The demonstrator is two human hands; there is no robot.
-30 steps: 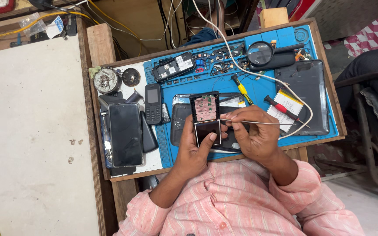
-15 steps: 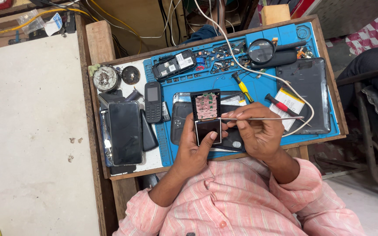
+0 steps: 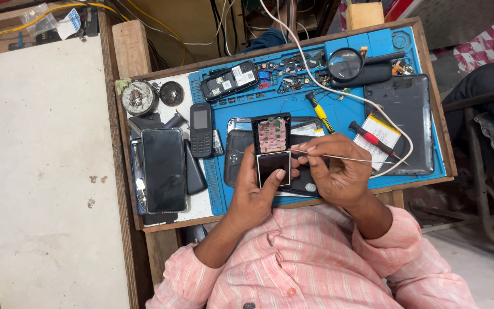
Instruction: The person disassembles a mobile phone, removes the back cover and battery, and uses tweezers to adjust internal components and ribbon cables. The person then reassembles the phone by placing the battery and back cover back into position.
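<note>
My left hand [image 3: 254,191] holds a small opened phone board [image 3: 273,150] upright over the blue mat [image 3: 293,109], thumb resting on its dark screen, keypad side above. My right hand [image 3: 338,171] pinches a thin metal tool [image 3: 338,157], probably tweezers, whose tip touches the board at the seam between screen and keypad. The tool's other end points right over a flat battery pack [image 3: 379,133]. Pink striped sleeves cover both arms.
On the wooden tray [image 3: 424,54] lie a black smartphone [image 3: 163,169], a small keypad phone [image 3: 201,129], an opened phone [image 3: 228,81], a magnifier [image 3: 345,63], a yellow screwdriver [image 3: 319,111], a red screwdriver [image 3: 373,139], a dark tablet [image 3: 407,120] and a white cable [image 3: 338,90]. White slab [image 3: 35,171] at left.
The thin tool's tip has shifted slightly left onto the board's seam; both hands and the board stay in nearly the same place.
</note>
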